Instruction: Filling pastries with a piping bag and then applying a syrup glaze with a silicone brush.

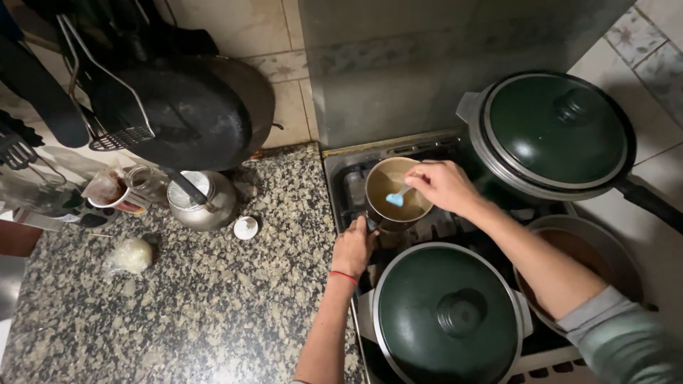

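Right hand (442, 186) – fingers pinching spoon (398, 197)

**Packaging on the counter, nothing on the stove**

From my remote view I found few packages and no signs or screens. A small clear plastic bag (130, 255), knotted and holding something pale, lay on the speckled granite counter (213, 313), well left of the stove. Farther back, near the wall, a cup with a red-and-white printed label (114, 193) stood covered by crumpled clear film, just beside a glass jar (148, 182). I could not tell the label's details.
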